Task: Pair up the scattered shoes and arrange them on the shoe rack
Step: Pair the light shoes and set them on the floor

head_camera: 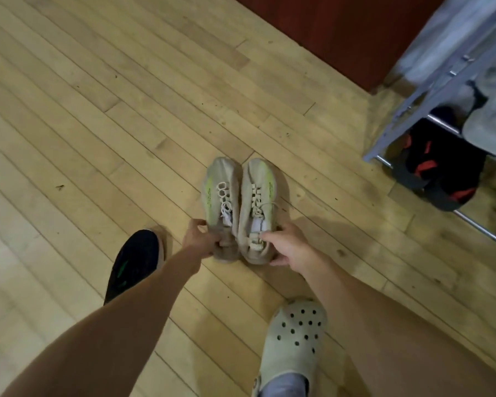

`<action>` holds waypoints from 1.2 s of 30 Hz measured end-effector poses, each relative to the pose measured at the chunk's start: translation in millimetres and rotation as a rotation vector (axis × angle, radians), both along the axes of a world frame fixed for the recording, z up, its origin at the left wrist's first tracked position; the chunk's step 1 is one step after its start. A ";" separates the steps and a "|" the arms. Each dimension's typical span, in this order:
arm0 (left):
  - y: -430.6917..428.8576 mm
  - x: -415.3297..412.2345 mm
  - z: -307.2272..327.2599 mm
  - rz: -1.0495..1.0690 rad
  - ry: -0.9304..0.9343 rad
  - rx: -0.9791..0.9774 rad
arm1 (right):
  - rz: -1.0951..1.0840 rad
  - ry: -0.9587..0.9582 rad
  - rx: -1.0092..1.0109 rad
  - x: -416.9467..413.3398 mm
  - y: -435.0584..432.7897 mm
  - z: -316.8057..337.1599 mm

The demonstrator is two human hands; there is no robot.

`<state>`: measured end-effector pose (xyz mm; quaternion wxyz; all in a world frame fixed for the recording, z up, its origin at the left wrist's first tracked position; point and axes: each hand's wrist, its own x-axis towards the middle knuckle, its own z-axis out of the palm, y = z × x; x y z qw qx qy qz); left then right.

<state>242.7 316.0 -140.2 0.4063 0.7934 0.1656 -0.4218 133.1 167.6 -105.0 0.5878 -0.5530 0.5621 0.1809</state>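
Observation:
Two beige sneakers with neon-yellow stripes and white laces sit side by side, toes pointing away from me. My left hand [202,239] grips the heel of the left beige sneaker [219,193]. My right hand [284,245] holds the heel and tongue area of the right beige sneaker [259,196]. A single dark navy shoe [133,262] with green marks lies on the wooden floor just left of my left forearm. The grey shoe rack [430,90] stands at the upper right, with a black and red pair [438,170] on its lowest bars.
A pale perforated clog [294,336] is on my foot at the bottom, close behind the sneakers. Dark red-brown furniture [327,30] stands at the top. Pale grey footwear [490,118] rests on the rack's upper level. Wooden floorboards [98,110] stretch to the left.

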 end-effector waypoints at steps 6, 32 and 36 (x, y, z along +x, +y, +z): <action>-7.5 -35.0 4.0 0.167 0.223 -0.103 | 0.089 0.019 -0.084 -21.4 -26.1 12.5; -190.1 -122.2 400.6 -0.308 -0.321 -0.790 | -0.381 -0.535 -0.654 -238.9 -139.3 403.3; -236.8 -143.6 454.2 -0.377 -0.381 -0.817 | -0.547 -0.658 -0.665 -262.4 -166.9 427.8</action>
